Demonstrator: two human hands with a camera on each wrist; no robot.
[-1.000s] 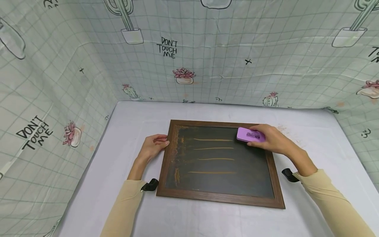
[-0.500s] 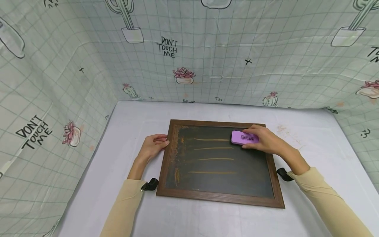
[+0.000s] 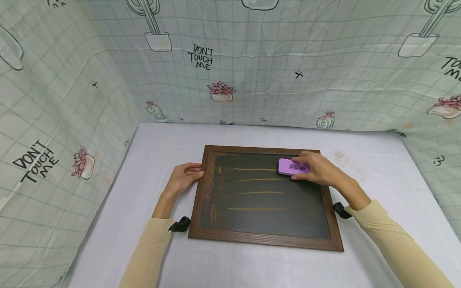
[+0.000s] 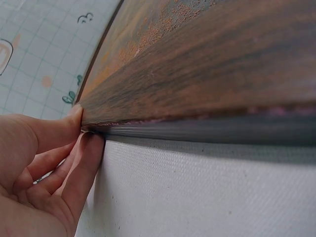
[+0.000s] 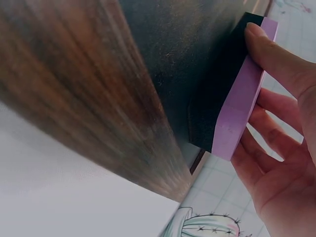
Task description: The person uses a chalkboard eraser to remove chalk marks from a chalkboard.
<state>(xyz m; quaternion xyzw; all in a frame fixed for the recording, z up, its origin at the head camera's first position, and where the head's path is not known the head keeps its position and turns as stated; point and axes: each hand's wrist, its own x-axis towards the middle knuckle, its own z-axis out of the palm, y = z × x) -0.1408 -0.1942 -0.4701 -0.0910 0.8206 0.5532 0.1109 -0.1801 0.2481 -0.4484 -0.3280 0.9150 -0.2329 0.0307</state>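
A chalkboard (image 3: 273, 222) in a brown wooden frame lies on the table, with several short orange chalk lines across its middle and orange smudges along its left side. My right hand (image 3: 317, 166) grips a purple board eraser (image 3: 286, 166) near the board's upper right, at the right end of the top line. In the right wrist view, the eraser's black felt (image 5: 217, 89) faces the board, thumb on one long side and fingers on the other. My left hand (image 3: 183, 177) pinches the frame's left edge; the left wrist view has the thumb (image 4: 54, 131) at its top edge and a finger below.
The white tabletop (image 3: 252, 268) surrounds the board, with faint orange chalk marks right of its upper corner. A grid-patterned cloth (image 3: 266, 60) with cactus drawings hangs behind and along the sides. Black wrist devices (image 3: 180, 225) sit at both cuffs.
My right hand has moved left with the eraser, from near the board's upper right corner to the end of the top chalk line. The left hand keeps its hold on the frame.
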